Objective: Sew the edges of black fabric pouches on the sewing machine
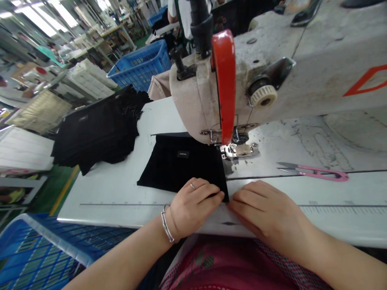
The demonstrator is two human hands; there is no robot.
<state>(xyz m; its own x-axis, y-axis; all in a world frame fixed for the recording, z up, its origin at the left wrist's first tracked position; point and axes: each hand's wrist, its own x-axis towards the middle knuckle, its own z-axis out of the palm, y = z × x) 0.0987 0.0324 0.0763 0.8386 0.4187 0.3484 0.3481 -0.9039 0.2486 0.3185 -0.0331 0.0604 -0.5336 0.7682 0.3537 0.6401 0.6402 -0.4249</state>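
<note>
A black fabric piece (pixel 169 169) with a small label lies flat on the sewing machine table, its right edge by the presser foot (pixel 240 150). My left hand (pixel 195 207), wearing a ring and bracelets, presses on its near right corner with the fingers closed together. At that same corner, my right hand (pixel 267 209) has its fingers curled and pinched at the cloth's edge; its fingertips are partly hidden. The sewing machine (pixel 193 96) with a red lever (pixel 225 88) stands over the far right edge of the fabric. Pink-handled thread snips (pixel 320 172) rest right of the presser foot.
A stack of black fabric pieces (pixel 96 129) sits at the table's left end. One blue basket (pixel 142 64) stands behind the table, another blue basket (pixel 60 241) below its front left edge. A ruler strip (pixel 338 210) runs along the front. White stacks (pixel 24 149) stand farther left.
</note>
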